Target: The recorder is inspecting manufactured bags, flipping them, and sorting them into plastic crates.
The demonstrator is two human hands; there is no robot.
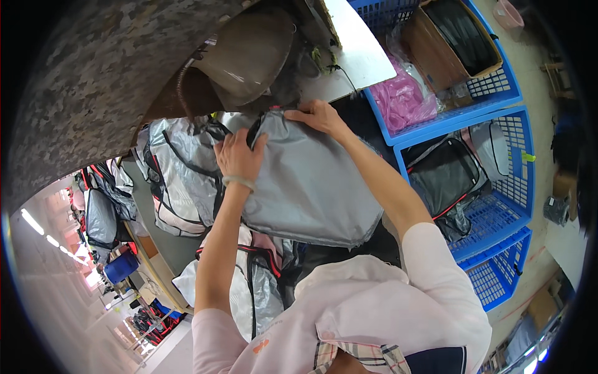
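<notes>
A grey fabric bag piece (311, 187) with black piping lies in front of me, its top edge near a sewing machine (249, 56). My left hand (238, 157) presses on the upper left corner of the grey piece, a band around the wrist. My right hand (319, 116) grips the top edge of the same piece, fingers curled over it. Both forearms come up from pink sleeves at the bottom.
Several silver-grey bag pieces (177, 181) are piled on the left, more lie under the grey piece (249, 287). Blue plastic crates (511, 187) on the right hold black and grey pieces, pink material (405, 100) and a cardboard box (448, 43).
</notes>
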